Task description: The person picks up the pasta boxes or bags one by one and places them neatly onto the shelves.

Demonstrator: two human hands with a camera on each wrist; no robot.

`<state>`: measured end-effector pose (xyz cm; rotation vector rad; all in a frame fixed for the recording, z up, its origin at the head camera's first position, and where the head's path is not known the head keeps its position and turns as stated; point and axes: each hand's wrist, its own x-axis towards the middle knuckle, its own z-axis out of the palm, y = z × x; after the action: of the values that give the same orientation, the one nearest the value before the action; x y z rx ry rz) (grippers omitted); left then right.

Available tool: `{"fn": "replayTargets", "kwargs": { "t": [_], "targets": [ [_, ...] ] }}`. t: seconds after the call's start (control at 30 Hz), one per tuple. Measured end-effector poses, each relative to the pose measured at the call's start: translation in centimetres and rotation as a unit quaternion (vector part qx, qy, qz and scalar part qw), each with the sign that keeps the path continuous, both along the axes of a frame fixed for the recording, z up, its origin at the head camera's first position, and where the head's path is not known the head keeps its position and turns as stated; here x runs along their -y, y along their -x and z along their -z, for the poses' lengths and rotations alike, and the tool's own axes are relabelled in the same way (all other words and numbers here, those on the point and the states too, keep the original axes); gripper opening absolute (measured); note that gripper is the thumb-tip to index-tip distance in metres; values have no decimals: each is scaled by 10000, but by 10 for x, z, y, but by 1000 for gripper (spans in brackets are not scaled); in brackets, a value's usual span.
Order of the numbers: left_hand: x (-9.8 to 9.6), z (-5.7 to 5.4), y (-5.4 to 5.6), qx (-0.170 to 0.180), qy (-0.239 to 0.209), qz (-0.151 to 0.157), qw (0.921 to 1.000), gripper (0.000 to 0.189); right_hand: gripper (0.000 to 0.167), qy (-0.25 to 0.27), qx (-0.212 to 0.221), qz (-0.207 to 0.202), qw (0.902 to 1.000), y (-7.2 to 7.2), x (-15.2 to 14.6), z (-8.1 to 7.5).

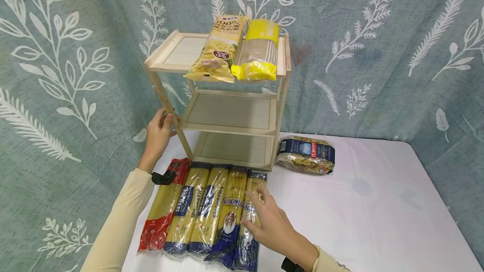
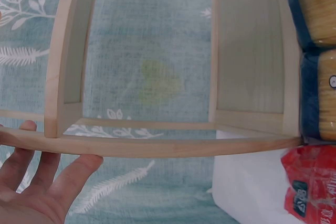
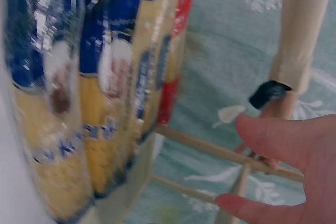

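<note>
A light wooden three-tier shelf [image 1: 229, 128] stands on the table. My left hand [image 1: 159, 131] grips its left front post, seen closer in the left wrist view, where fingers [image 2: 79, 174] meet the post [image 2: 157, 147]. My right hand [image 1: 270, 221] is over the rightmost blue-and-clear pasta pack [image 1: 247, 242], fingers spread and holding nothing. Beside that lie another Ankara pasta pack [image 1: 228, 217], two spaghetti packs [image 1: 211, 209] [image 1: 188, 209] and a red-ended pasta pack [image 1: 164, 209], in a row before the shelf. In the right wrist view the thumb and a finger [image 3: 273, 140] stand apart.
On the top shelf lie a beige noodle bag [image 1: 219, 49] and a yellow-and-clear noodle pack [image 1: 259, 49]. An Agnesi pasta bag [image 1: 306, 154] rests on the white-covered table [image 1: 378, 205], right of the shelf. A patterned curtain [image 1: 359, 53] hangs behind and at both sides.
</note>
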<state>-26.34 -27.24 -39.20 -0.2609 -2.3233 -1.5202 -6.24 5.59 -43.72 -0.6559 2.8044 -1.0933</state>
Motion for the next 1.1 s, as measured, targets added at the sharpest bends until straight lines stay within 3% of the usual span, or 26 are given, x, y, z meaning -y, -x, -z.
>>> {"fn": "replayTargets", "kwargs": {
  "t": [0.3,0.63,0.9,1.1],
  "targets": [
    [-11,-21,-16,-41,79,78,9999,35,80,-341,564,462,9968,-8,11,41],
    [-15,-24,-20,-72,88,90,9999,36,98,-1147,985,747,9857,-26,27,88],
    [-14,-24,-21,-39,50,3,10000,36,117,-1287,1001,981,9817,-35,46,105],
    [-17,-24,-21,-9,-7,27,10000,36,119,-1001,1054,1281,9811,-38,51,108]
  ]
}}
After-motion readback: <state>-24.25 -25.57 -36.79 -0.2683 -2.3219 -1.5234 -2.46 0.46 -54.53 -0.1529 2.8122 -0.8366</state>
